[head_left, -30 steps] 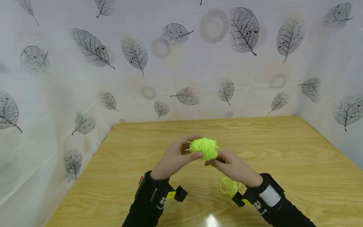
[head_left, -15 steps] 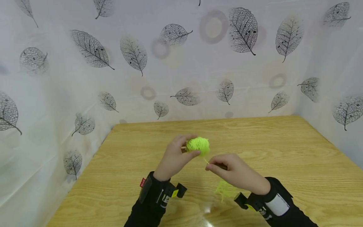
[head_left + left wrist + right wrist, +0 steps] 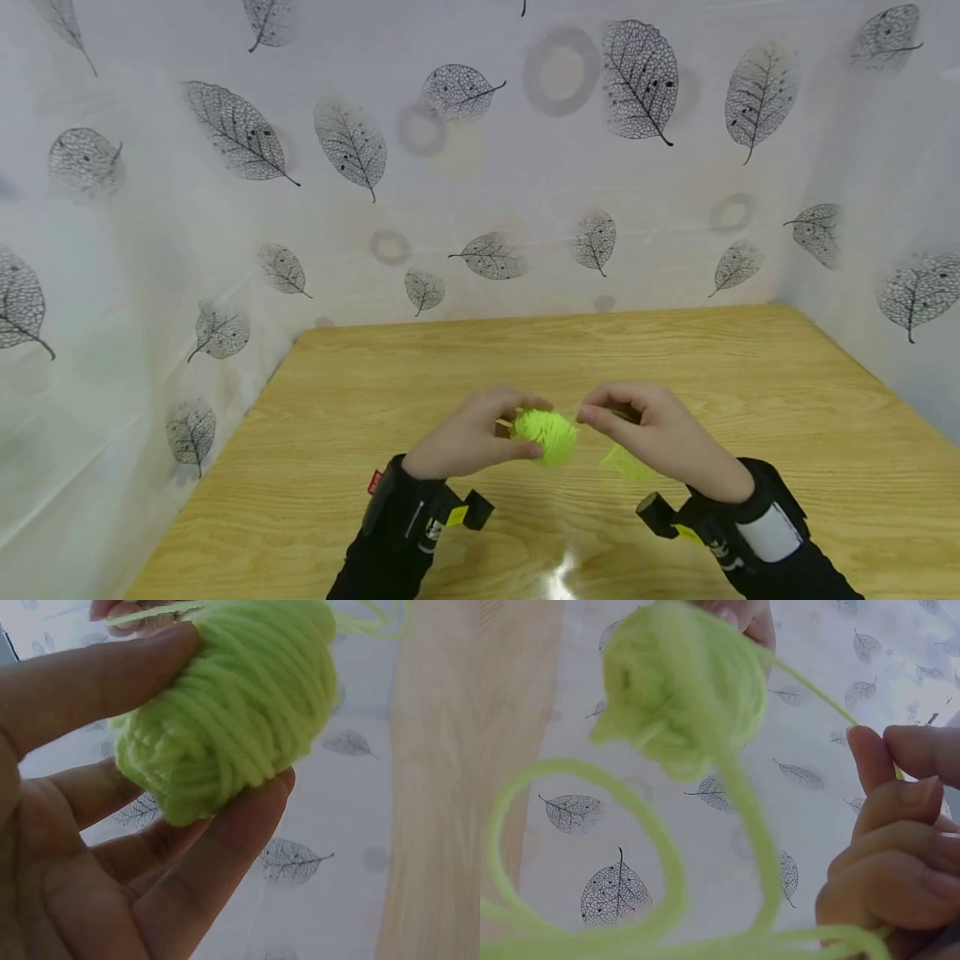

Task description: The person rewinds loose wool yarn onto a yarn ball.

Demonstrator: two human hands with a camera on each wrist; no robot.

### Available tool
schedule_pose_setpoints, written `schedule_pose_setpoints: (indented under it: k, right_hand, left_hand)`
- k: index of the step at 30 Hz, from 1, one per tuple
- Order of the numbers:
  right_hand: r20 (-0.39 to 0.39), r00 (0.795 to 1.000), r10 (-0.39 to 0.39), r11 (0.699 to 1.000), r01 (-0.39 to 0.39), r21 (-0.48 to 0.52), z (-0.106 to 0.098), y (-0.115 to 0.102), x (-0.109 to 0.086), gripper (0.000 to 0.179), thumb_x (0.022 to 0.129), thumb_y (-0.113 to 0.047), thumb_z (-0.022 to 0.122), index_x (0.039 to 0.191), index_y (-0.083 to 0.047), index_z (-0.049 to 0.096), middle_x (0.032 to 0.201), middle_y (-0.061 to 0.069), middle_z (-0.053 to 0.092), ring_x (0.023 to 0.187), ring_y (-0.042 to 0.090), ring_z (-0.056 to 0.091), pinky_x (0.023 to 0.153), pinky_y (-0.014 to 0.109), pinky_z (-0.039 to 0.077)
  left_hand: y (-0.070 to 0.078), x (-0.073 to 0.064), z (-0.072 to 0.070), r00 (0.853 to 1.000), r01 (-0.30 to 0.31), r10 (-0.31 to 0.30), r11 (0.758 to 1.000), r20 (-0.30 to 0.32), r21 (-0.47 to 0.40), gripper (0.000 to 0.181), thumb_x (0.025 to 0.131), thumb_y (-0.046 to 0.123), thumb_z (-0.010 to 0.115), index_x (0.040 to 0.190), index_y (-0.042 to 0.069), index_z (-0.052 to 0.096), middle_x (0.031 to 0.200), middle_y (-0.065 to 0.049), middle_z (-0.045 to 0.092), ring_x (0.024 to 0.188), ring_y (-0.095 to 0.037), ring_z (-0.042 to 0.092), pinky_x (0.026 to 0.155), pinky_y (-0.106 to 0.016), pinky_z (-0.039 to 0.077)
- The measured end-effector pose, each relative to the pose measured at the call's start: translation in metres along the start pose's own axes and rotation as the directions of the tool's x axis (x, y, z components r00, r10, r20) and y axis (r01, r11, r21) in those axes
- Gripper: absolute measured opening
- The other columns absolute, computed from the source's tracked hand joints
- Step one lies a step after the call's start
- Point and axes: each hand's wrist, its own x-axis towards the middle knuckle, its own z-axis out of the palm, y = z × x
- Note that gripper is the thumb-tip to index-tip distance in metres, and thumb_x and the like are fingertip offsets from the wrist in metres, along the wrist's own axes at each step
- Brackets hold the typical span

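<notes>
A neon yellow-green ball of yarn [image 3: 551, 437] is held up over the table by my left hand [image 3: 480, 433]. In the left wrist view, the thumb lies on one side of the ball [image 3: 232, 705] and the fingers curl under the other. Just right of it, my right hand [image 3: 648, 425] pinches a yarn strand [image 3: 814, 688] between thumb and forefinger. The strand runs taut from the ball to those fingertips. Loose yarn loops [image 3: 660, 847] hang below the ball in the right wrist view; in the head view some loose yarn [image 3: 628, 463] shows beside my right hand.
The light wood table [image 3: 375, 375] spreads under both hands. A whitish curtain [image 3: 480, 183] with dark leaf prints stands around its back and sides. Black camera bands [image 3: 420, 500] circle both wrists.
My left hand first shifted slightly left, then lowered and came back right with the ball. My right hand drew away from the ball with the strand, then rose and moved right.
</notes>
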Motion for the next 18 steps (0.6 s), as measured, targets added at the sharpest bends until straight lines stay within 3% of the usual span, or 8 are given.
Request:
schedule_pose_setpoints:
  k: [4, 10, 13, 16, 18]
  right_hand:
    - [-0.032, 0.999, 0.036, 0.999, -0.036, 0.012, -0.004, 0.003, 0.0, 0.012, 0.092, -0.002, 0.054, 0.088, -0.006, 0.066, 0.067, -0.003, 0.053, 0.049, 0.01, 0.037, 0.043, 0.027, 0.035]
    - [-0.039, 0.994, 0.098, 0.993, -0.095, 0.066, -0.003, 0.01, 0.002, 0.014, 0.093, -0.007, 0.053, 0.087, -0.005, 0.065, 0.071, 0.002, 0.054, 0.057, 0.012, 0.041, 0.049, 0.028, 0.037]
    - [-0.019, 0.994, 0.109, 0.99, -0.107, 0.094, 0.001, 0.015, 0.004, 0.015, 0.094, -0.008, 0.052, 0.088, -0.005, 0.066, 0.07, 0.001, 0.054, 0.055, 0.011, 0.041, 0.048, 0.026, 0.037]
    - [0.031, 0.994, 0.101, 0.986, -0.104, 0.128, 0.008, 0.02, 0.005, 0.017, 0.095, -0.004, 0.049, 0.092, -0.002, 0.065, 0.07, 0.001, 0.054, 0.055, 0.01, 0.041, 0.048, 0.024, 0.039]
    - [0.069, 0.993, 0.095, 0.986, -0.104, 0.13, 0.013, 0.022, 0.005, 0.019, 0.095, 0.0, 0.045, 0.092, 0.001, 0.064, 0.065, 0.0, 0.049, 0.051, 0.008, 0.038, 0.045, 0.023, 0.037]
  left_hand:
    - [0.004, -0.002, -0.001, 0.995, -0.027, 0.044, 0.985, 0.092, -0.171, 0.044, 0.084, 0.011, 0.067, 0.125, 0.008, 0.053, 0.123, -0.007, 0.054, 0.094, -0.014, 0.056, 0.079, -0.027, 0.053]
    - [0.012, -0.006, -0.004, 0.984, -0.043, 0.105, 0.921, 0.141, -0.386, 0.045, 0.085, -0.001, 0.062, 0.128, 0.001, 0.049, 0.123, -0.014, 0.053, 0.095, -0.016, 0.058, 0.079, -0.029, 0.053]
    - [0.014, -0.008, -0.006, 0.986, -0.037, 0.114, 0.862, 0.122, -0.506, 0.046, 0.086, 0.001, 0.062, 0.129, -0.001, 0.047, 0.118, -0.012, 0.055, 0.094, -0.017, 0.057, 0.078, -0.029, 0.053]
    - [0.014, -0.01, -0.007, 0.99, -0.061, 0.123, 0.793, 0.062, -0.606, 0.051, 0.086, 0.011, 0.064, 0.131, -0.003, 0.043, 0.117, -0.009, 0.054, 0.095, -0.017, 0.056, 0.08, -0.029, 0.051]
    - [0.014, -0.009, -0.007, 0.993, -0.091, 0.122, 0.77, 0.006, -0.631, 0.055, 0.086, 0.016, 0.065, 0.132, -0.004, 0.042, 0.118, -0.008, 0.054, 0.097, -0.017, 0.056, 0.082, -0.029, 0.051]
